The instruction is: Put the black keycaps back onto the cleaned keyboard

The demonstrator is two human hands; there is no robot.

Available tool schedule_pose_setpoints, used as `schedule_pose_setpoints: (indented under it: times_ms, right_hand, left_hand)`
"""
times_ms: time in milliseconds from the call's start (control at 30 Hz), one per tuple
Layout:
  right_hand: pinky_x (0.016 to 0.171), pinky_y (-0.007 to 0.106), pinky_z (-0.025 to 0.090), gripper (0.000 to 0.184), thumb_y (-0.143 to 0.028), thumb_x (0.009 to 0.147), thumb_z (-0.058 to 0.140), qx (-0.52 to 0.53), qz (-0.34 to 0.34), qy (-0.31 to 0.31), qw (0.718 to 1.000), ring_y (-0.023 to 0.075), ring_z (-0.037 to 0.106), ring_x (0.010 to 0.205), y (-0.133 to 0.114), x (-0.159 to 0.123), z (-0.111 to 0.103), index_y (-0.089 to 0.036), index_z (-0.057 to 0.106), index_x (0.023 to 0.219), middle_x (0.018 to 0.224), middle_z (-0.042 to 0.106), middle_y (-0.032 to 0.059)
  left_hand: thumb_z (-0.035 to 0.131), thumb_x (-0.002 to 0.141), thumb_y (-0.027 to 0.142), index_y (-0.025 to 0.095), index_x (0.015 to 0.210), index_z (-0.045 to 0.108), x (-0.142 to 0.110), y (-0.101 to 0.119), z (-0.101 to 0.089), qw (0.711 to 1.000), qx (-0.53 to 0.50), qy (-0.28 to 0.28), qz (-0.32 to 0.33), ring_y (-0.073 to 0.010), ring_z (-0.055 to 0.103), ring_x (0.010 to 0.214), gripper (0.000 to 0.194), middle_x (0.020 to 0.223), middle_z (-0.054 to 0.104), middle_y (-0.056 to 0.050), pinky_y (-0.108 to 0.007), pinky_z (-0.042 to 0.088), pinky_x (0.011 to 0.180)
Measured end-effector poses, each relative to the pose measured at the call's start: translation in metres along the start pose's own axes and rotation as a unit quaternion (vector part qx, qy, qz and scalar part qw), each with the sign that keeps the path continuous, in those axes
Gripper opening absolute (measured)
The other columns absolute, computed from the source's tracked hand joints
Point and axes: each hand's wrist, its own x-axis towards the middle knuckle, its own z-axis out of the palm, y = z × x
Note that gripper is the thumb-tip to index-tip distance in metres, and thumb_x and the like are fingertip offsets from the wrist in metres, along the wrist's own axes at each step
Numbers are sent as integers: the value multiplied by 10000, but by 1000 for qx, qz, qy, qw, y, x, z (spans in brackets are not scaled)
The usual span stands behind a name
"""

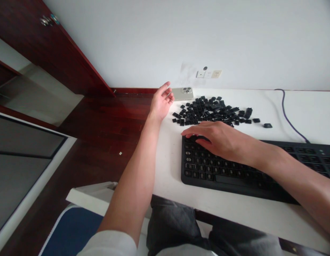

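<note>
The right hand (223, 140) is over the top left corner of the black keyboard (202, 161). Its fingers are bent a bit and reach out flat, with the thumb apart from them. I cannot tell if the tips have hold of a little key top, because the hand hides them. The left hand (160, 105) is half open, with loose, curled fingers and nothing that I can see in it. It is up by the side edge of the white bench (167, 156), next to the phone (182, 94).

The pile of black key tops (207, 110) sits just behind the keyboard, very near the right hand. If that hand slides back, its knuckles could bump the pile and mix it up or spread it out. If the left hand swings across, it could knock the phone, or push small tops over the side onto the red floor (108, 121). The tops look much alike, so it may be easy to pick a wrong one. Pressing one down crooked could make it stick or bend something under it.
</note>
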Motion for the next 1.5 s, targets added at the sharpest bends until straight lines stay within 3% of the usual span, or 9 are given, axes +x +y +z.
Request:
schedule_pose_setpoints:
  times_ms: [400, 633, 867, 1033, 1267, 1500]
  right_hand:
    - [914, 341, 614, 474, 10, 912, 600, 26, -31, -10, 999, 231, 799, 1033, 4, -2, 2, -208, 766, 1298, 1199, 823, 67]
    - [765, 315, 568, 163, -213, 1008, 701, 28, -12, -30, 999, 219, 779, 900, 1, -3, -1, -213, 802, 1136, 1061, 812, 66]
    - [678, 314, 499, 239, -300, 981, 778, -14, 28, -37, 999, 199, 743, 784, -2, -4, 2, -202, 749, 1197, 1045, 805, 53]
    - [633, 305, 450, 179, -332, 978, 787, -34, 34, -33, 998, 181, 711, 723, -4, -3, 0, -216, 750, 1109, 991, 794, 35]
    - [618, 300, 449, 185, -317, 960, 805, -37, 44, -34, 998, 166, 681, 670, -8, -2, 2, -204, 751, 1096, 965, 789, 33]
    - [698, 312, 517, 197, -205, 958, 759, -28, 27, -22, 999, 212, 754, 834, -4, -4, 3, -209, 741, 1154, 1052, 793, 58]
  left_hand:
    - [678, 1007, 312, 336, 1435, 703, -2, 0, 0, 1000, 20, -7, 2, -106, 674, 868, 429, 1021, 738, -20, -220, 475, 768]
    - [672, 1002, 279, 322, 1438, 701, -2, 0, 1, 1000, 22, -9, 8, -112, 680, 888, 439, 1006, 744, -22, -221, 463, 766]
    - [675, 1005, 319, 332, 1423, 708, -2, 0, 1, 1000, 12, -1, 3, -116, 685, 903, 419, 1021, 744, -23, -225, 468, 768]
    - [671, 1008, 362, 335, 1432, 702, -2, 0, 1, 1000, 0, 7, -2, -114, 685, 891, 426, 1033, 743, -25, -229, 476, 774]
    - [678, 1003, 376, 330, 1427, 701, -2, 0, 1, 1000, -2, 5, 0, -110, 685, 886, 427, 1014, 738, -24, -222, 470, 768]
    - [689, 1001, 345, 322, 1419, 709, -2, 0, 1, 1000, 4, 5, -1, -108, 674, 860, 419, 980, 731, -22, -225, 472, 762]
